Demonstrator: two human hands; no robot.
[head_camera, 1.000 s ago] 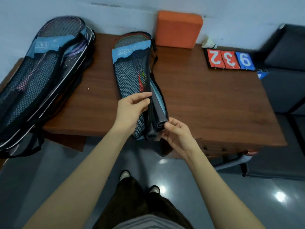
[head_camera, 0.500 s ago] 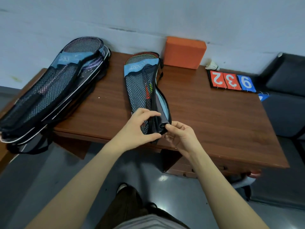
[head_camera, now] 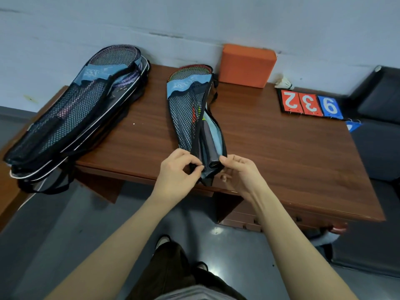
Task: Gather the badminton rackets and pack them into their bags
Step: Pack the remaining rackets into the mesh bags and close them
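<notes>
Both hands are at the near end of the middle racket bag point(head_camera: 190, 118), which lies lengthwise on the brown desk point(head_camera: 281, 152) with its narrow end at the front edge and its rounded head end pointing to the wall. The left hand point(head_camera: 176, 174) has its grip narrow, thumb and forefinger pinched on the black edging of the mesh side right at the opening. The right hand point(head_camera: 240, 172) answers from the other flank, fingertips nipped onto the blue-lined edge, so the mouth of the bag gapes between the two. Inside that gap sit the grey racket handles point(head_camera: 208, 146), running up into the bag, and through the mesh a red and a yellow-green shaft show; the racket heads fill the rounded top under the light blue panel. Off to the left, a second, larger racket bag point(head_camera: 71, 118) lies on the desk's left corner, slanted, its near end hanging past the edge, with purple-toned frames visible at its head end. Against the wall stands an orange block point(head_camera: 246, 64), just beside the head of the middle bag. Further right lies a white shuttlecock point(head_camera: 284, 82), and near it a flip scoreboard point(head_camera: 310, 103) showing red and blue number cards.
</notes>
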